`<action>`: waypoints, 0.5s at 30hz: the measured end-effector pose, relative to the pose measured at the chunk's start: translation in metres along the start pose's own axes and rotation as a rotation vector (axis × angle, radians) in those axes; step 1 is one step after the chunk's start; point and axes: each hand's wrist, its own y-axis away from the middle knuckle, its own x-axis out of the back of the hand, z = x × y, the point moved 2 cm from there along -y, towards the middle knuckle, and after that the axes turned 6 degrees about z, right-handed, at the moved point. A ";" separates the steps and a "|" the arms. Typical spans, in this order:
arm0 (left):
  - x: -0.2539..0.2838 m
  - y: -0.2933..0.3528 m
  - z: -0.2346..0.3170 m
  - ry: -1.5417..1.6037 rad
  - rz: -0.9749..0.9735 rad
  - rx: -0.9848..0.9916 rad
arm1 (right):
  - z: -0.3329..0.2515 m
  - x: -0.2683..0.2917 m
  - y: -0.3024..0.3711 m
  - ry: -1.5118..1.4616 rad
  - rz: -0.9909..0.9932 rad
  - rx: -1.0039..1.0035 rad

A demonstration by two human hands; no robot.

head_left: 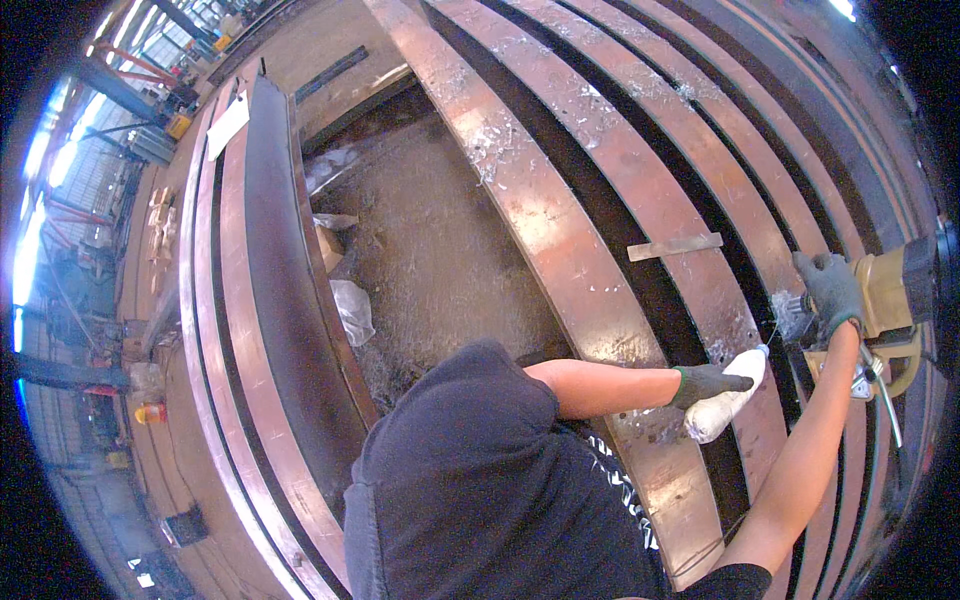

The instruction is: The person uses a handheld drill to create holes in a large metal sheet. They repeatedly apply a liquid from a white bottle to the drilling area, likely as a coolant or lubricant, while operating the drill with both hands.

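Observation:
My left hand (706, 386), in a dark glove, is closed round a white squeeze bottle (711, 417). The bottle is tilted, and its bluish nozzle points up toward the cutting end of a yellow and black drill (885, 290). Over the front of that drill lies my right hand (834, 290), gloved in grey, its fingers bent against the machine. Bright metal shavings (790, 316) are bunched between the right hand and the nozzle. Below them, a silver fitting with a thin lever (866, 380) sits on the drill's side.
Long reddish-brown steel beams (560, 235) run side by side, with dark gaps between them and shavings scattered on top. A short flat metal strip (675, 246) bridges one gap. Further left stand more beams (240, 170) bearing a white sheet (228, 128). Clear plastic (352, 310) lies on the floor between.

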 end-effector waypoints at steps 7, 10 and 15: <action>-0.005 0.011 0.008 -0.074 0.001 0.022 | 0.004 -0.004 0.000 -0.053 -0.014 -0.032; -0.006 0.014 0.011 -0.091 0.003 0.023 | 0.006 -0.007 -0.002 -0.004 0.030 0.009; -0.006 0.017 0.014 -0.109 0.008 0.008 | 0.004 -0.007 -0.001 -0.017 0.046 0.028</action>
